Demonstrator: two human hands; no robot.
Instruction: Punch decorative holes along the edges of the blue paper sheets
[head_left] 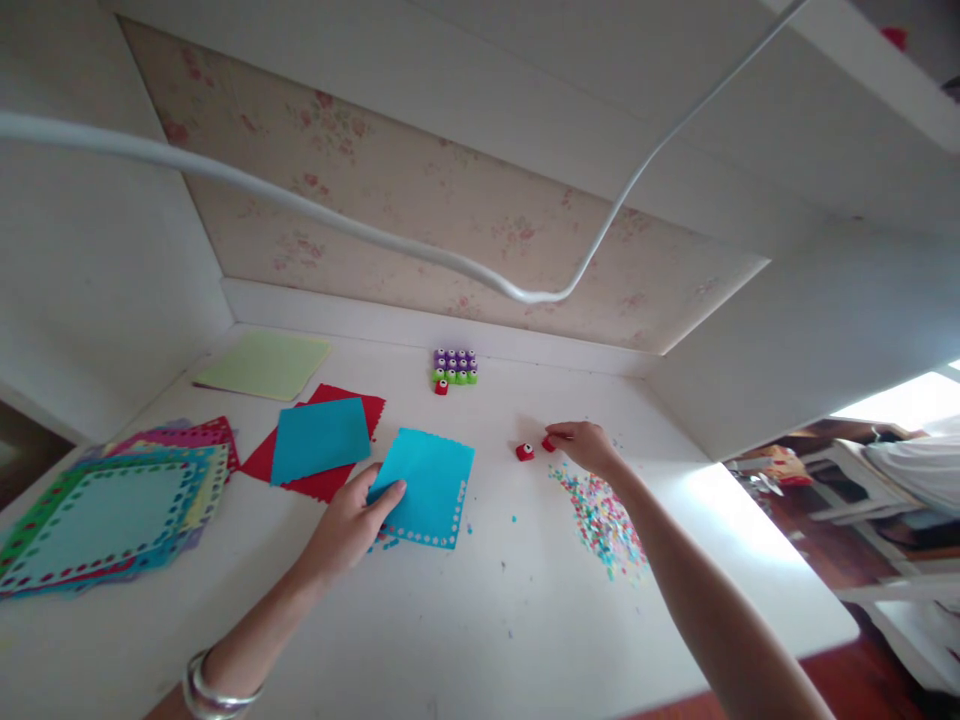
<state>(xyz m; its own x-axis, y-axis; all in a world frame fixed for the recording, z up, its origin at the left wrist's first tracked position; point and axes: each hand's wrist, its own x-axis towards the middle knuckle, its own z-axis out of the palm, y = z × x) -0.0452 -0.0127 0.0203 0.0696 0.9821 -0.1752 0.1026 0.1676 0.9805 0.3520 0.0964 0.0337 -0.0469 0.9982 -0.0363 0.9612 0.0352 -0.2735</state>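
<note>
My left hand (345, 530) grips a blue sheet of paper (431, 475) by its left edge, thumb on top. Small shapes are punched along the sheet's lower and right edges. Off to the right, the fingers of my right hand (585, 446) are closed on a small red craft punch (548, 443). A second red craft punch (525, 452) stands just left of it on the table. Beside my right forearm lies a heap of coloured paper bits (604, 520).
Purple and green punches (455, 365) stand in rows at the back. Plain blue paper (322, 440) lies on red paper (255, 462). Punched sheets (112, 515) are stacked at far left, below pale green paper (262, 365). A white cable (420, 252) hangs across the front.
</note>
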